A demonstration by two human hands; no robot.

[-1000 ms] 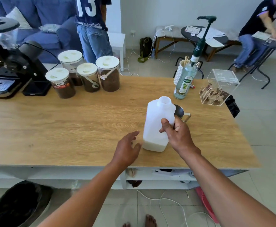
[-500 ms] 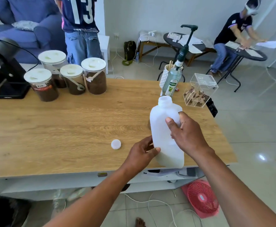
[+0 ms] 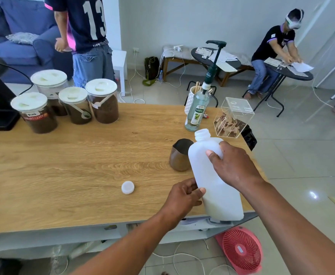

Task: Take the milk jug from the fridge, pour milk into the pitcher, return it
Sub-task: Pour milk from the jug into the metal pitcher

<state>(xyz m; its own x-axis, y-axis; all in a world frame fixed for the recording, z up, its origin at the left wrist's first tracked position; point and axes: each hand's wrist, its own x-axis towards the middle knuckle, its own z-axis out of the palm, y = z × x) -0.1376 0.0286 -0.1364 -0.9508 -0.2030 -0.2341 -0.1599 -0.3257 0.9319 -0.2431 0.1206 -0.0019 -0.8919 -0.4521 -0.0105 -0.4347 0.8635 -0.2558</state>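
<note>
Jug (image 3: 212, 175): white translucent plastic, uncapped, held above the near right part of the table (image 3: 73, 165), neck tipped toward the pitcher (image 3: 179, 155). Milk shows only in the bottom portion, so judged light, weight low and apt to slosh forward on tilting. Walls probably thin and yielding; a hard squeeze could dent them. Smooth plastic, possibly damp from the fridge, though no moisture can be made out.

Right hand (image 3: 232, 167): fingers curled around the upper body near the shoulder, thumb on the front face. Best hold for steering the neck.

Left hand (image 3: 182, 197): fingers and thumb gripping the lower side; good for carrying the base while tipping.

Pitcher: steel, open, upright on the table just behind the neck; rigid, light, may slide if bumped.

Cap (image 3: 127, 187): loose on the table, left of the hands.
</note>
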